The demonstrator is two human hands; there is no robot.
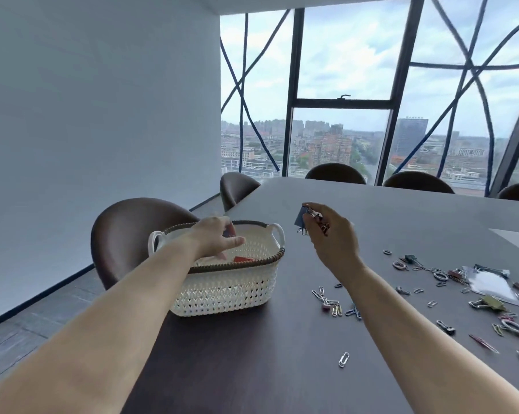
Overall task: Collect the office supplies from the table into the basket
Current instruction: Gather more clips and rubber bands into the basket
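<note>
White woven plastic basket [228, 289], dark braided rim, two loop handles, sits on the dark table [252, 369] near its left edge. Red item [243, 259] inside. Left hand [214, 239] over the basket opening, fingers loosely curled around a small dark object, partly hidden. Right hand [331, 234] raised just right of the basket, fingers pinching a bunch of binder clips [307, 219]. Paper clips [332, 306], rings and more clips scattered right, too many to count; one clear bag [488, 283]. Five chairs.
</note>
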